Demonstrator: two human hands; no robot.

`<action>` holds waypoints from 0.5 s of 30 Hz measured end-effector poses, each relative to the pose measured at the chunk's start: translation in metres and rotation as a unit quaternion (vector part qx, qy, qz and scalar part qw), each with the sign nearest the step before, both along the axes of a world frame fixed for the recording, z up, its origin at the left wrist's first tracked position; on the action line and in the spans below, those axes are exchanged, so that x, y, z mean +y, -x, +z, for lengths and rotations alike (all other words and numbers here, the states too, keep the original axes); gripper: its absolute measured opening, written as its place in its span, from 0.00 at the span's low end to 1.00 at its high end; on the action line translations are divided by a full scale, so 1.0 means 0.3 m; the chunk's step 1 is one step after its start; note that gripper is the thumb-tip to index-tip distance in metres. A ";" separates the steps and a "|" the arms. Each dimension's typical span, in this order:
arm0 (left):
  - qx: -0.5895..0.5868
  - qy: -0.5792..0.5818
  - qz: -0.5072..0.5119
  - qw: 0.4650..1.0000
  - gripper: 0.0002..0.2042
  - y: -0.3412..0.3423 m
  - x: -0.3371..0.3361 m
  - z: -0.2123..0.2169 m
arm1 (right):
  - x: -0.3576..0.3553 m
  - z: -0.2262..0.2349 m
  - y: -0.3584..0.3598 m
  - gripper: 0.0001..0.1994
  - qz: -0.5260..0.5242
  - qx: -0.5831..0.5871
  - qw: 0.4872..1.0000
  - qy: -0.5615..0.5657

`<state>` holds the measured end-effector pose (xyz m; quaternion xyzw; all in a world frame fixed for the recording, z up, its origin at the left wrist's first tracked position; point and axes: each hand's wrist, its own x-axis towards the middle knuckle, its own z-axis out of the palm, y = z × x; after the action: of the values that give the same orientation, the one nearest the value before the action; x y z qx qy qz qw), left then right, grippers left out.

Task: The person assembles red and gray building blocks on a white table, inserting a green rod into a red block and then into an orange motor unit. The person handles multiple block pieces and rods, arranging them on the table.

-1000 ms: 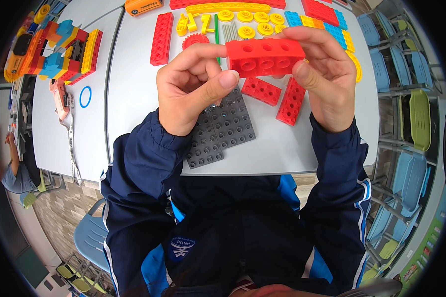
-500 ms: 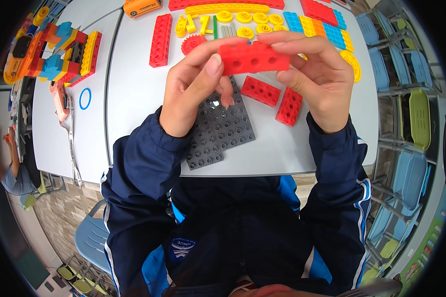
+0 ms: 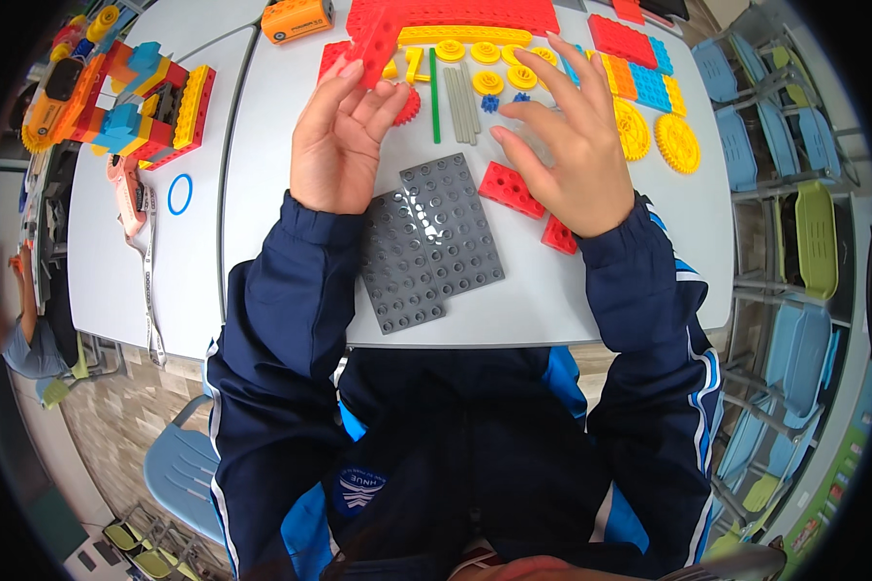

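Left hand point(image 3: 337, 140), fingers pinching a long red plastic brick point(image 3: 378, 44) by its near end, tilted over the white surface point(image 3: 266, 160), far side, perhaps to leave it mostly uncovered; right hand point(image 3: 576, 150), fingers spread, empty!

Single head view: left fisheye of the head-worn pair, aimed steeply down and forward over the jacket front point(image 3: 436, 436) at the tabletop point(image 3: 262, 169). Range was close; left hand point(image 3: 334, 155) and right hand point(image 3: 581, 169) sat upper middle, sleeves point(image 3: 300, 281) below them. Lens was wide enough to catch floor point(image 3: 126, 402) at left, chairs point(image 3: 816, 237) at right; straight edges bent, corners went black. Upright, unmirrored.
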<state>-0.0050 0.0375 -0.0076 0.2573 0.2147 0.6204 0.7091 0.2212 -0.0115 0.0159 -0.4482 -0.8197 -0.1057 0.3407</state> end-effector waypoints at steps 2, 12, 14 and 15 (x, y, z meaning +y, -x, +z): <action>-0.026 0.024 0.002 0.999 0.09 -0.005 0.002 -0.009 | 0.006 0.012 0.035 0.07 -0.008 -0.026 1.000 -0.001; 0.039 -0.068 -0.011 0.997 0.34 -0.019 -0.025 0.027 | 0.132 -0.126 0.248 0.06 -0.079 -0.076 0.991 0.071; 0.082 -0.114 -0.011 0.990 0.38 -0.024 -0.045 0.052 | 0.133 -0.130 0.252 0.07 -0.088 -0.055 0.991 0.087; 0.099 -0.140 -0.013 0.985 0.38 -0.026 -0.054 0.068 | 0.130 -0.125 0.253 0.07 -0.096 -0.044 0.990 0.097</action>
<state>0.0029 0.0213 0.0126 0.4172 0.1917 0.6067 0.6489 0.1453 0.0274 -0.0216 -0.5506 -0.7936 -0.0770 0.2474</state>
